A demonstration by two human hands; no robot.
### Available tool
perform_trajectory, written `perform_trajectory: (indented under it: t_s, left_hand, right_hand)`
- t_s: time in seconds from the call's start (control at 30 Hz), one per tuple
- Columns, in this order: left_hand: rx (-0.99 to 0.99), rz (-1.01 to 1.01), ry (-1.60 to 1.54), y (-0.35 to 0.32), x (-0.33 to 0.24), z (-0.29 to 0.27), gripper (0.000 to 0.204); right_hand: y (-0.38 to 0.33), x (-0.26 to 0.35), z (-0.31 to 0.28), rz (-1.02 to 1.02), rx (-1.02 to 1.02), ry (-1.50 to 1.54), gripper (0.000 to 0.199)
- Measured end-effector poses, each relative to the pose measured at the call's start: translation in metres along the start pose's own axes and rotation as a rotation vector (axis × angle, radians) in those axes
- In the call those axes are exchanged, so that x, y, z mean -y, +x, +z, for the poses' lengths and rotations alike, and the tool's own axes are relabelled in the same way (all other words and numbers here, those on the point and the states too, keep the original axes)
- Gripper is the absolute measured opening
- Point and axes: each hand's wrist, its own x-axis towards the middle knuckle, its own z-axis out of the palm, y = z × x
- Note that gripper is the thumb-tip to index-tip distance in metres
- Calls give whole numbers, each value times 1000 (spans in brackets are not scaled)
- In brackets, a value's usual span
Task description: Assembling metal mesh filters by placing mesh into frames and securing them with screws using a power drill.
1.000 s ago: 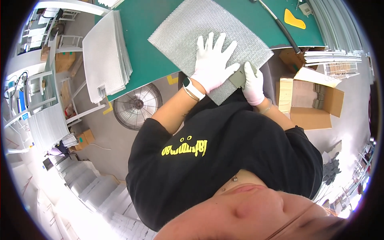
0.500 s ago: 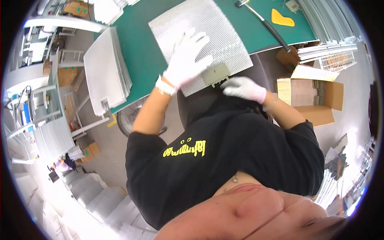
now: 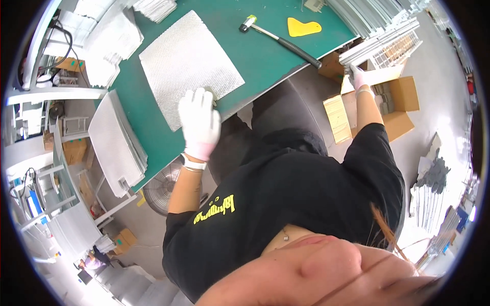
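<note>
I see the left hand (image 3: pixel 200 122) resting flat, fingers together, on the mesh sheet (image 3: pixel 189 64); the right hand (image 3: pixel 356 75) grips the metal rack (image 3: pixel 388 46).

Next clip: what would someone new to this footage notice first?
A silvery mesh sheet lies on the green table, with the white-gloved left hand pressing its near edge. The gloved right hand reaches far to the side, at the metal racks above an open cardboard box. A hammer and a yellow scraper lie farther back.

Green bench (image 3: pixel 265 56): mesh sheet (image 3: pixel 190 66), mallet (image 3: pixel 278 36)
</note>
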Motion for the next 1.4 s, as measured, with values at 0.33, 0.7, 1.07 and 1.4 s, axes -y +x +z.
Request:
perform_trajectory:
  t_s: [0.33,0.7,1.07,1.4]
  left_hand:
    - [-172,-207,-11,9,83,10,45]
    - [103,-796,156,36,148,30,77]
    - [-337,-741,140,19,128,34,89]
    - [-703,-872,-1889,-14,134,30,54]
  right_hand:
    - [-64,13,18,-4,243,351,30]
    - [-192,-9,110,116,359,346,14]
    - [-167,-52,141,265,384,248,15]
    - [-157,-57,145,331,292,63,32]
